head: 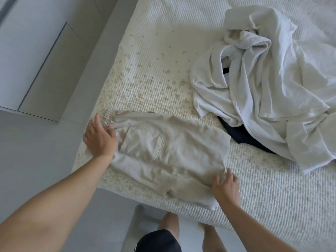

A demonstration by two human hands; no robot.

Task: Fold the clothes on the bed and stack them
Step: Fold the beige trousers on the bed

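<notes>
Head view: beige trousers [163, 153] at bed [263, 206] edge

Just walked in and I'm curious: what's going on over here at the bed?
A person is folding laundry on the bed. A beige garment with a patch pocket lies spread flat near the bed's edge. The left hand rests on its end by the elastic cuff, and the right hand presses flat on its near right corner. Further back, a crumpled pile of white clothes with a dark garment poking out beneath it is not yet folded. No finished stack is visible.
</notes>
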